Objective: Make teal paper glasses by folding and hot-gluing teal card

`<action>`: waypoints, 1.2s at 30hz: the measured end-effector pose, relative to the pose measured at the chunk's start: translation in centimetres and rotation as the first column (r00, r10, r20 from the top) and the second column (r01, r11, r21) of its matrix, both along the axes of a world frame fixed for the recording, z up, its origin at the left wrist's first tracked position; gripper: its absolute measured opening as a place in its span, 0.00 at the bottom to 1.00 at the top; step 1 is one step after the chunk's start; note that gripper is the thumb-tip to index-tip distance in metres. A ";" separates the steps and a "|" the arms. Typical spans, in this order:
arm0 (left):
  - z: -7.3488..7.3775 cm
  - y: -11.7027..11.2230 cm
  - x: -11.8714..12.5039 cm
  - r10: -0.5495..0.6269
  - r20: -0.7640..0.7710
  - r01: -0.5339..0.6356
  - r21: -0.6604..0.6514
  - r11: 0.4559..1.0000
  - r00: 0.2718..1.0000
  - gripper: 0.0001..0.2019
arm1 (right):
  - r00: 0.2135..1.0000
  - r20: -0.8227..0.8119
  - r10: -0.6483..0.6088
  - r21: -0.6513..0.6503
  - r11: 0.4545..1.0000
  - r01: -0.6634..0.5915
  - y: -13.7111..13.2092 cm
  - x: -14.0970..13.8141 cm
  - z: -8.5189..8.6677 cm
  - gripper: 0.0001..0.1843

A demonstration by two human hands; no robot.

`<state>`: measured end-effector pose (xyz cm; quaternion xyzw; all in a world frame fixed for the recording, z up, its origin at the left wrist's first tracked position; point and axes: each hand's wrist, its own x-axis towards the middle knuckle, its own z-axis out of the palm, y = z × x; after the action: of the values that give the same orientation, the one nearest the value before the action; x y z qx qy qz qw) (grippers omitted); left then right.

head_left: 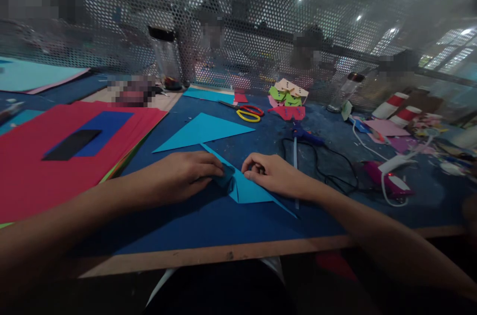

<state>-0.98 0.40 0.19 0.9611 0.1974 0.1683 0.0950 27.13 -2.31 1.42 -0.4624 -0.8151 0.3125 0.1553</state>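
Note:
A folded sheet of blue paper (253,191) lies at an angle near the front of the table, with a creased flap raised at its left end. My left hand (190,171) pinches that flap between closed fingers. At the sheet's upper edge is my right hand (274,172), its fingers curled in on the paper; part of the grip is hidden. Just beyond both hands rests a flat blue paper triangle (203,131), close to the folded sheet's upper tip.
Scissors (249,114) with red and yellow handles lie behind the triangle. A blue glue gun (306,135) with a black cord is to the right, a magenta glue gun (395,183) farther right. Red sheets (122,131) cover the left side. A clear bottle (166,59) stands behind.

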 end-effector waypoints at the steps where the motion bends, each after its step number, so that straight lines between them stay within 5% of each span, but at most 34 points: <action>1: 0.1 -0.1 0.0 -0.004 -0.009 0.004 0.014 1.000 1.000 0.15 | 1.000 0.001 0.001 -0.003 1.000 -0.001 0.0 0.0 0.0 0.08; 24: -0.4 -1.0 1.1 0.074 -0.019 -0.070 0.154 0.986 0.997 0.08 | 0.999 0.038 0.012 0.033 0.999 -0.014 -0.1 -0.2 0.1 0.07; 36: -1.2 -1.1 1.7 0.178 0.068 -0.183 0.071 0.981 0.982 0.09 | 0.994 -0.033 0.103 0.280 0.956 -0.089 0.1 -0.6 -1.0 0.05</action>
<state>0.72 -0.74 -1.05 0.9366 0.2740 0.2129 0.0483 26.54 -2.26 0.38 -0.3883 -0.8685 0.2131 0.2226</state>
